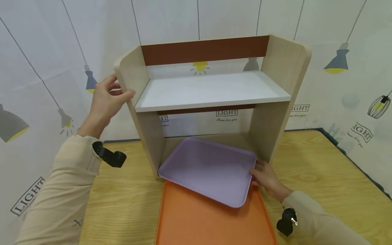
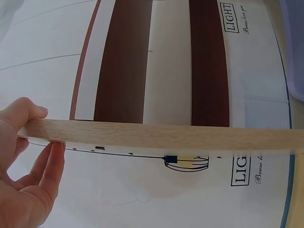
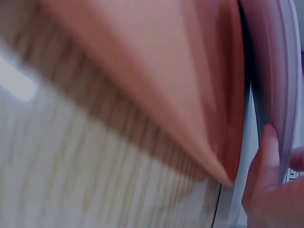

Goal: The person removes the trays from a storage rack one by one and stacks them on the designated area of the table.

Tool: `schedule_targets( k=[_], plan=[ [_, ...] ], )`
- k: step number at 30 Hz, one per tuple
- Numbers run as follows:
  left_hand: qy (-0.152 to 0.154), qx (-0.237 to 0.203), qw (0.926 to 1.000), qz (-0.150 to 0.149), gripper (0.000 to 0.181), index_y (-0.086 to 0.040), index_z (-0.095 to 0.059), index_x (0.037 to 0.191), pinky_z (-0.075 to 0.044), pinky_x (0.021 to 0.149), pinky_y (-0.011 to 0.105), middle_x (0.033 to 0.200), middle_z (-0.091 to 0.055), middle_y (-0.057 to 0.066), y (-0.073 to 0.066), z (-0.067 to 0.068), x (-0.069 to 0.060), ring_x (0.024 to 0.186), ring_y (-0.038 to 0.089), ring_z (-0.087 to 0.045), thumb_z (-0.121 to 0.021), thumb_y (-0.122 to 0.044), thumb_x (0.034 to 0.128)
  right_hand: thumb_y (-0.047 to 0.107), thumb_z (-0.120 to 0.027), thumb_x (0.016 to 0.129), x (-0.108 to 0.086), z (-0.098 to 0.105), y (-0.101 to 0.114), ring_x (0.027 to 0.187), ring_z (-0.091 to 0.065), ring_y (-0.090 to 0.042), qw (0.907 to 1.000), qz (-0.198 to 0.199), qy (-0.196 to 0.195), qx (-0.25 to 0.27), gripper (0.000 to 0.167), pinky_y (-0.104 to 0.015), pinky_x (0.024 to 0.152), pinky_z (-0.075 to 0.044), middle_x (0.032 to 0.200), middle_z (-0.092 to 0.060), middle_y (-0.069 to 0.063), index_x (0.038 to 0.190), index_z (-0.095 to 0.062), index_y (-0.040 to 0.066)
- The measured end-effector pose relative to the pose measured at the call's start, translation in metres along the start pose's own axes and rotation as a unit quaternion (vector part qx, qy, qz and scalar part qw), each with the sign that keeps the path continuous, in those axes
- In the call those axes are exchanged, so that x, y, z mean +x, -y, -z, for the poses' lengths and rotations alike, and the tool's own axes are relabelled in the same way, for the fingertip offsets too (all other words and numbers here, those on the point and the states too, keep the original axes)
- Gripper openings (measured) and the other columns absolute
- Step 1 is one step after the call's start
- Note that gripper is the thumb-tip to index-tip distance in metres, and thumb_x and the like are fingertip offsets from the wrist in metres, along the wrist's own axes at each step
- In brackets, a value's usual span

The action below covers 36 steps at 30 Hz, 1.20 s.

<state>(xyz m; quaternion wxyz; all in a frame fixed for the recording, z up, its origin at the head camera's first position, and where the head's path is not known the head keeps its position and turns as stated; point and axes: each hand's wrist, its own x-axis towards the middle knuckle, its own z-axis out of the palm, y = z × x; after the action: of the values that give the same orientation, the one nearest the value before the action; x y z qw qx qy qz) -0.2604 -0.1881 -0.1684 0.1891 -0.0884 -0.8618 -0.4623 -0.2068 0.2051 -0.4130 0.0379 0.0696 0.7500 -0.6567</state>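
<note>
My left hand (image 1: pixel 107 98) grips the upper front edge of the left side panel of a small wooden shelf (image 1: pixel 134 75); in the left wrist view, the thumb and fingers lie on opposite faces of that panel (image 2: pixel 166 136). With my right hand (image 1: pixel 267 178) I pinch the right edge of a purple tray (image 1: pixel 211 166). The tray sits askew, its back part inside the lower compartment and its front right corner jutting out over an orange tray (image 1: pixel 211 221). In the right wrist view the thumb presses the purple tray's rim (image 3: pixel 280 95).
The shelf has a white upper board (image 1: pixel 214 88) and brown back rails (image 1: pixel 205 51). It stands on a wood-grain table (image 1: pixel 318 170) against a wall covering (image 1: pixel 330 20) printed with lamps. The orange tray lies in front of the shelf.
</note>
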Motion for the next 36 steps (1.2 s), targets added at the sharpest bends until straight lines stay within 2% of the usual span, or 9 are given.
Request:
schedule_targets(
  k=[9, 12, 17, 21, 32, 36],
  plan=[
    [0.0, 0.0, 1.0, -0.004, 0.056, -0.02, -0.04, 0.134, -0.043, 0.086, 0.041, 0.111, -0.05, 0.013, 0.001, 0.001, 0.0, 0.103, 0.026, -0.053, -0.061, -0.022, 0.0815, 0.007, -0.045, 0.087, -0.007, -0.005, 0.003, 0.063, -0.058, -0.007, 0.9971, -0.029, -0.003, 0.07, 0.067, -0.023, 0.055, -0.051, 0.121, -0.036, -0.031, 0.139, -0.004, -0.004],
    [-0.001, -0.001, 1.0, -0.004, 0.056, -0.019, -0.04, 0.134, -0.044, 0.086, 0.041, 0.111, -0.049, 0.013, 0.001, 0.001, 0.0, 0.103, 0.027, -0.053, -0.061, -0.022, 0.0816, 0.007, -0.045, 0.087, -0.008, -0.005, 0.003, 0.064, -0.059, -0.008, 0.9931, -0.032, -0.007, 0.113, 0.068, -0.024, 0.057, -0.052, 0.112, -0.044, -0.023, 0.14, -0.002, -0.001],
    [-0.002, 0.001, 1.0, -0.002, 0.056, -0.019, -0.039, 0.134, -0.044, 0.086, 0.041, 0.111, -0.049, 0.014, 0.0, 0.0, -0.001, 0.103, 0.027, -0.052, -0.061, -0.021, 0.0818, 0.008, -0.044, 0.088, -0.009, -0.004, 0.001, 0.068, -0.059, -0.007, 0.9868, -0.034, -0.011, 0.158, 0.069, -0.023, 0.059, -0.051, 0.087, -0.055, 0.0, 0.142, -0.002, 0.003],
    [-0.005, 0.003, 1.0, -0.008, 0.056, -0.018, -0.04, 0.134, -0.044, 0.086, 0.04, 0.111, -0.05, 0.014, 0.0, -0.001, -0.001, 0.102, 0.026, -0.053, -0.06, -0.02, 0.0817, 0.008, -0.044, 0.089, -0.01, 0.0, -0.002, 0.07, -0.06, -0.006, 0.983, -0.034, -0.006, 0.181, 0.068, -0.021, 0.06, -0.051, 0.081, -0.057, 0.005, 0.142, -0.002, 0.005],
    [-0.004, 0.001, 0.9999, -0.012, 0.056, -0.017, -0.041, 0.133, -0.044, 0.085, 0.039, 0.11, -0.051, 0.014, 0.001, -0.001, -0.001, 0.103, 0.027, -0.054, -0.06, -0.019, 0.0813, 0.009, -0.04, 0.09, -0.019, 0.017, -0.007, 0.075, -0.058, -0.004, 0.9826, -0.018, 0.047, 0.179, 0.064, -0.021, 0.066, -0.049, 0.085, -0.056, 0.01, 0.142, -0.004, 0.003],
    [-0.003, 0.003, 0.9999, -0.012, 0.056, -0.018, -0.04, 0.134, -0.044, 0.086, 0.04, 0.111, -0.05, 0.015, 0.0, -0.001, -0.001, 0.103, 0.027, -0.053, -0.06, -0.02, 0.0816, 0.01, -0.041, 0.091, -0.023, 0.025, -0.011, 0.073, -0.059, -0.004, 0.9837, -0.02, 0.061, 0.168, 0.063, -0.018, 0.062, -0.049, 0.084, -0.058, 0.01, 0.141, -0.005, 0.002]
  ],
)
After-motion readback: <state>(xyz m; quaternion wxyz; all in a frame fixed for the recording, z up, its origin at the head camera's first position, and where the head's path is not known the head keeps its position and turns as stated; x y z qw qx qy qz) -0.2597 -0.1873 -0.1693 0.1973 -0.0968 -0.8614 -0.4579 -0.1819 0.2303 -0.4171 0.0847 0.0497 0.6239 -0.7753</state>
